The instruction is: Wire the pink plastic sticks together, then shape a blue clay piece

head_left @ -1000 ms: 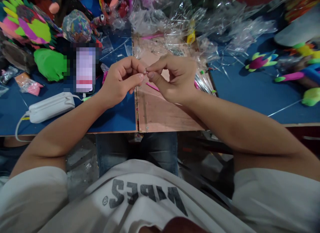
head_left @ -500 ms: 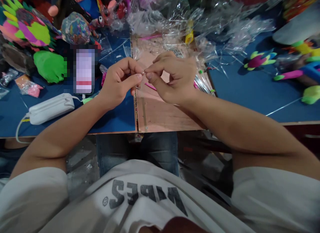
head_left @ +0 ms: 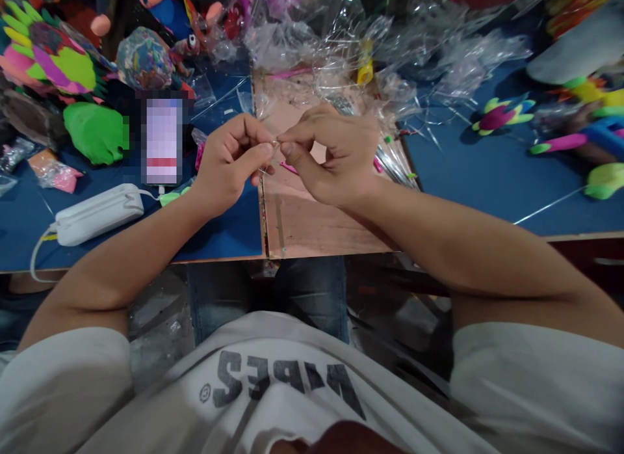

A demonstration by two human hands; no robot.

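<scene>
My left hand (head_left: 229,161) and my right hand (head_left: 329,151) meet above the bare wooden strip of the table (head_left: 312,223). Both pinch with thumb and forefinger on a tiny thin piece (head_left: 274,143) between the fingertips, too small to name. A thin pink stick (head_left: 288,168) lies on the wood just below the fingers. Clear plastic sleeves (head_left: 394,161) lie beside my right hand.
A phone (head_left: 160,142) and a white power bank (head_left: 95,213) with cable sit on the blue mat at left. Colourful foam shapes (head_left: 53,57) pile at far left, foam flowers (head_left: 500,116) at right. Crumpled clear plastic bags (head_left: 370,44) fill the back.
Both hands stay pinched together and have drifted slightly left in the picture. The fingers have shifted a little on the small piece.
</scene>
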